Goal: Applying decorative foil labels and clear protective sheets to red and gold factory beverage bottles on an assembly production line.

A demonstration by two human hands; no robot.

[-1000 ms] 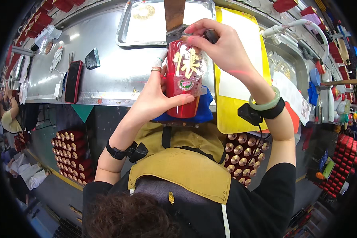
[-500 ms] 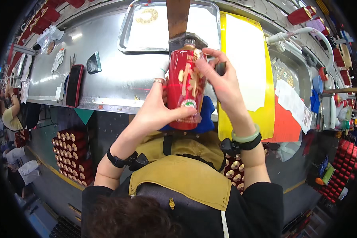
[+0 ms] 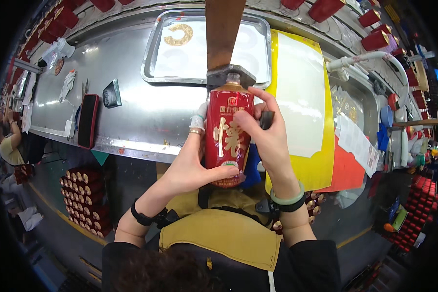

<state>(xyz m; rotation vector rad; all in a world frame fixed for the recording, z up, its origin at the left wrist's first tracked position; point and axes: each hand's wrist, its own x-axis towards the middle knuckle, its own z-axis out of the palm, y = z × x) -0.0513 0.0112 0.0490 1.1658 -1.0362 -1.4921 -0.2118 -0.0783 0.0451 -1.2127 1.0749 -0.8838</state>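
Note:
A red bottle (image 3: 220, 109) with gold lettering lies between my hands, its clear-capped neck pointing away from me against a dark metal bracket (image 3: 243, 73). My left hand (image 3: 187, 163) is wrapped around its left side, thumb across the small green mark near the base; a white covering shows on one finger. My right hand (image 3: 270, 131) is at the bottle's right side, thumb over the lettering and forefinger near the shoulder. Tucked in that hand is a small dark object (image 3: 266, 119) whose kind I cannot make out.
A wooden beam (image 3: 224, 31) runs away from the bracket. Behind it stands a metal tray (image 3: 147, 63) with a gold C-shaped piece (image 3: 178, 35). White sheets on a yellow board (image 3: 328, 136) lie right. A phone (image 3: 88, 121) and a dark packet (image 3: 112, 93) lie left.
The bottle has turned, so its gold lettering now faces up more squarely. My right thumb has shifted on its face. The whole scene sits lower in view.

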